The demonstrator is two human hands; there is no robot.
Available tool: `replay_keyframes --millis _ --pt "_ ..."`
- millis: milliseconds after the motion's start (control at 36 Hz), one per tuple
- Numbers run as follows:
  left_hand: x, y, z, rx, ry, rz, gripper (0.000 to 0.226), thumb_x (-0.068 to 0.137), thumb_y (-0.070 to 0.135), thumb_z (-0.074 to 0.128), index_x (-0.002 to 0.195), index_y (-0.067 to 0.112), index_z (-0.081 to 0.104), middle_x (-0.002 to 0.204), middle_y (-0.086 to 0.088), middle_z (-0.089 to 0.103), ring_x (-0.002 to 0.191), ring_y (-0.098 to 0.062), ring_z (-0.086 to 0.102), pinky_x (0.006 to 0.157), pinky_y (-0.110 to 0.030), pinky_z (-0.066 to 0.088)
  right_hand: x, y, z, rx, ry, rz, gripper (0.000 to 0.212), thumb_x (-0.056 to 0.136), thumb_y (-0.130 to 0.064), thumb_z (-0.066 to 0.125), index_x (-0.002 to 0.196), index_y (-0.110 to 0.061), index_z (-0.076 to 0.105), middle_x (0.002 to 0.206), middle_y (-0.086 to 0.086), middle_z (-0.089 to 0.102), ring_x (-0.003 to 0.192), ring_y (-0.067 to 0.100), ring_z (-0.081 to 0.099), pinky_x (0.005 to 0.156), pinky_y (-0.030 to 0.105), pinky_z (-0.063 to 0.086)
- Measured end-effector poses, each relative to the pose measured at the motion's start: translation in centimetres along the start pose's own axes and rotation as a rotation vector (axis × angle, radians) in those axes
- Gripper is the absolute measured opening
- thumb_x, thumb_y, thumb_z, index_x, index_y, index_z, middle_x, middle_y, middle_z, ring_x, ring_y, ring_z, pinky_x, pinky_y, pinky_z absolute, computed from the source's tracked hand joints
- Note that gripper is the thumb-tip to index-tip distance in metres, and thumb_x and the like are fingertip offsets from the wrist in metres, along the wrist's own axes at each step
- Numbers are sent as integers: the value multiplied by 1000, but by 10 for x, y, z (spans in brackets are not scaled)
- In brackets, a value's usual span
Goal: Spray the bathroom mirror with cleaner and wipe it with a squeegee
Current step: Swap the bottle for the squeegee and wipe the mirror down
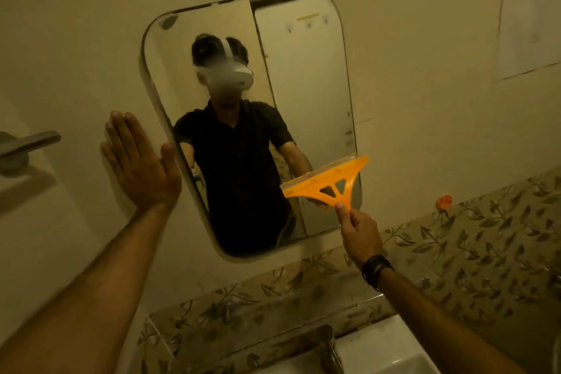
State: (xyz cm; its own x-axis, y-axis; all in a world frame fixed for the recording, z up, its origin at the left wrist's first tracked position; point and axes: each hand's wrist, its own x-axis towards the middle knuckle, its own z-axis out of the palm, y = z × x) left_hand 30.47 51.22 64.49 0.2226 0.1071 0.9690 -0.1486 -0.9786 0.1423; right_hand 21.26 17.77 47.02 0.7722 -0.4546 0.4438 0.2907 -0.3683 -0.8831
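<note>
Your right hand (359,232) pinches the light, rigid orange squeegee (329,181) by its handle, blade at the mirror's (303,85) 4 o'clock; left hand (142,167) rests flat, released.

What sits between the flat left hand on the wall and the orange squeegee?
In the head view, only the rounded wall mirror lies between the left hand and the orange plastic squeegee that the right hand holds; its glass reflects the person.
</note>
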Motion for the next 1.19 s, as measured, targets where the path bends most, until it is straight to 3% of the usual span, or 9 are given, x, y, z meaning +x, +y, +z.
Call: replay_keyframes --millis 83,194,389,611,778,861,1083,1194 --pt "0 1 -1 -5 -14 -7 85 101 65 7 165 9 4 173 -13 7 161 -29 4 130 -47 -1 -16 17 4 18 -18 55 50 97 -45 47 53 -23 39 45 -9 30 44 7 28 50 27 20" --pt "-1 3 -1 34 -21 -29 85 102 61 23 164 8 4 173 -15 7 161 -30 5 130 -48 1 -39 43 4 -31 -53 98 51 95 -50 45 52 -25 36 42 -9 30 42 7 29 51 25 20" --pt "-3 6 -1 27 -26 -64 85 102 63 21 164 8 6 173 -14 6 161 -29 4 130 -49 1 -56 86 3 -122 -85 143 66 82 -82 28 51 -26 44 47 -7 41 48 8 40 52 32 32" --pt "-4 5 1 24 -31 -69 81 103 56 27 165 8 4 173 -13 4 161 -29 3 129 -48 -1 -22 19 -20 31 40 -67 52 88 -68 37 56 -28 45 47 -8 38 44 8 35 47 22 23" --pt "-3 4 3 15 -39 -79 81 102 52 31 165 9 2 173 -13 3 161 -30 2 129 -50 -1 43 -42 -35 43 123 -158 58 94 -63 40 61 -17 52 49 -6 40 45 8 34 47 29 25" --pt "-3 4 3 11 -37 -78 81 101 48 34 165 10 1 173 -12 3 161 -30 2 129 -47 -3 70 -58 -41 -27 115 -149 53 96 -59 40 59 -22 49 51 -6 45 48 11 40 49 28 26" --pt "-3 1 7 19 -26 -78 82 100 45 33 165 11 -3 174 -10 1 161 -28 1 129 -47 -2 59 -20 -37 -51 7 -91 52 95 -58 38 57 -23 46 50 -8 42 47 9 38 48 27 26" --pt "-3 2 5 34 -42 -85 82 99 45 33 165 10 0 173 -13 4 161 -32 4 128 -48 -1 30 18 -29 -79 -38 -33 59 86 -71 31 54 -23 43 48 -6 39 45 8 34 49 29 24"
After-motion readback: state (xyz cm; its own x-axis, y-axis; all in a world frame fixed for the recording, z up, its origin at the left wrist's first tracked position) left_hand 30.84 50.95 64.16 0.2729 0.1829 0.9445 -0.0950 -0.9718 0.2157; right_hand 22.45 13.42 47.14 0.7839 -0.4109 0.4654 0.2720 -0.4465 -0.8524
